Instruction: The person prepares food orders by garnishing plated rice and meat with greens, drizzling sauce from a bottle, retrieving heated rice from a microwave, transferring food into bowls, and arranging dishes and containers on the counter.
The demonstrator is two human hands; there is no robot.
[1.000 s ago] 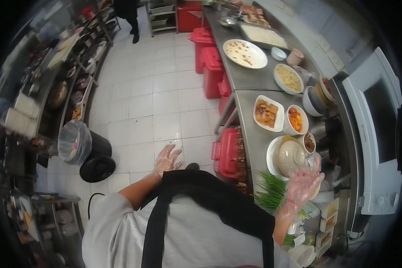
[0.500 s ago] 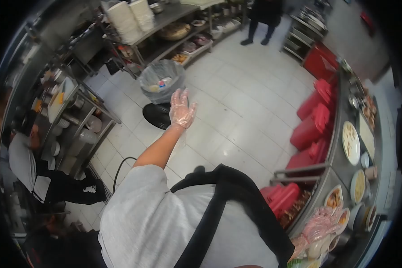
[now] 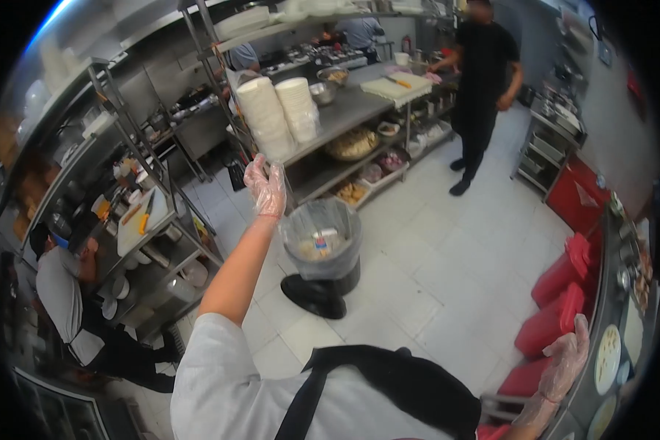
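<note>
My left hand (image 3: 265,189), in a clear plastic glove, is raised with its fingers apart and holds nothing. It appears in front of the shelf edge, just below stacked white containers (image 3: 262,117) and above and left of a bin lined with a clear bag (image 3: 321,238). At the right, my right hand (image 3: 566,359), also gloved, is open and empty beside the steel counter, near a white oval plate with food bits (image 3: 607,358). Whether it touches the counter edge cannot be made out.
A black lid (image 3: 313,295) leans at the bin's foot. Red bins (image 3: 552,323) line the right counter. A person in black (image 3: 482,81) stands by the far counter; another in grey (image 3: 62,293) works at the left. A cutting board with a knife (image 3: 396,86) lies ahead.
The view has swung left, bringing the shelves and far counter into sight. My left hand has risen toward the stacked containers. My right hand has left the small food dishes.
</note>
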